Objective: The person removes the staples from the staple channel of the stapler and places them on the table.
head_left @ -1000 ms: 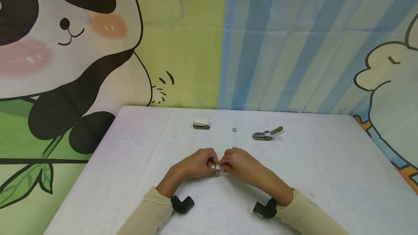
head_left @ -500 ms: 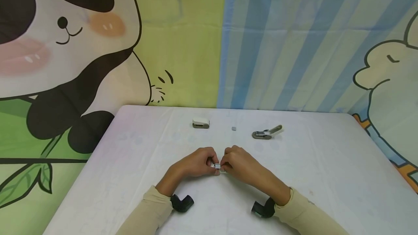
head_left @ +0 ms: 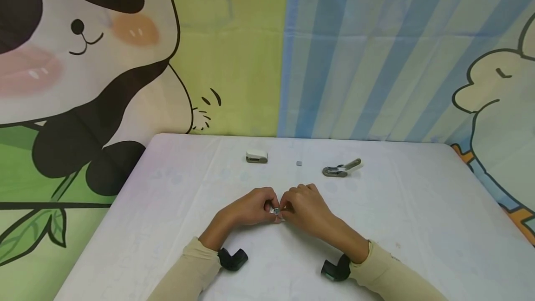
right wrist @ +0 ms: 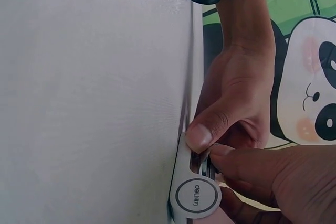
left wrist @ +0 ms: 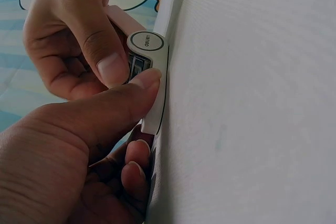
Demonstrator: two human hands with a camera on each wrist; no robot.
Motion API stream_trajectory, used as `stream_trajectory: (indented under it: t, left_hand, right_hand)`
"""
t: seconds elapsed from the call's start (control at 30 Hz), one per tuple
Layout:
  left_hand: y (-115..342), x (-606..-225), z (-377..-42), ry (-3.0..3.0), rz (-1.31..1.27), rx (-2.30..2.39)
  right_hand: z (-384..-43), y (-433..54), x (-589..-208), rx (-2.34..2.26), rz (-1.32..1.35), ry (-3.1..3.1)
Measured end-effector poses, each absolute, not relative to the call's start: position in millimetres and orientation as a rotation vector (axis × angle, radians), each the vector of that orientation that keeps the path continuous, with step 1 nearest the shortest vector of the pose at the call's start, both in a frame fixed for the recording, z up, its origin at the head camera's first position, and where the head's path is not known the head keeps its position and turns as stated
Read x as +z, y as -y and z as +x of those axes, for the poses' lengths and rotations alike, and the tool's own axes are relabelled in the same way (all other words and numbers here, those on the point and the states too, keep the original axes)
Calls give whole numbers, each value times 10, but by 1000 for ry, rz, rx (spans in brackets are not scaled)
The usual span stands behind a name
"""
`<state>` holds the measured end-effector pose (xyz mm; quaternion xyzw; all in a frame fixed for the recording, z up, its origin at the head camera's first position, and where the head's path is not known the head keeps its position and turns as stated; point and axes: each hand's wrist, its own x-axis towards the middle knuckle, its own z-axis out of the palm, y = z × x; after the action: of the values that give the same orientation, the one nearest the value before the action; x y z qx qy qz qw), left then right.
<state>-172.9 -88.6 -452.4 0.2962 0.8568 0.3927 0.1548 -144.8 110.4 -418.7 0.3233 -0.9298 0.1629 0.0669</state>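
Note:
A small white stapler [left wrist: 162,72] with a round "deli" mark and a pale pink lever is opened low over the table. My left hand [head_left: 252,209] grips its end, thumb [left wrist: 144,90] on the side and fingers underneath. At the stapler's bare metal channel [right wrist: 206,167], the thumb and curled fingers of my right hand [head_left: 308,206] pinch in close. In the right wrist view a fingertip lies right at the channel's end, and other fingers sit beside the pink lever. Whether a loose staple strip is between the right fingertips, I cannot tell.
Farther back on the white table [head_left: 200,171] stands a closed white and grey stapler [head_left: 257,156]. A small grey block [head_left: 299,163], like a staple strip, lies to its right. Beyond that is another stapler [head_left: 336,171], its arm raised. A patterned cloth hangs behind the table.
My right hand has shifted slightly left, closer to my left hand, and its knuckles have turned up. Less of the stapler's metal shows between the hands. My left hand keeps its grip.

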Motion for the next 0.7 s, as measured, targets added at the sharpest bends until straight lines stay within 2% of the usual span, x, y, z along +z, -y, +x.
stream_trajectory:
  t: [0.37,0.7]
  left_hand:
    - [883,-4524,-1732,-2445,869,1144]
    - [882,-4525,-1729,-2438,838,1144]
  right_hand:
    - [-1438,-1103,-4155,515,1087,2724]
    - [-1482,-1140,-4104,754,1057,2782]
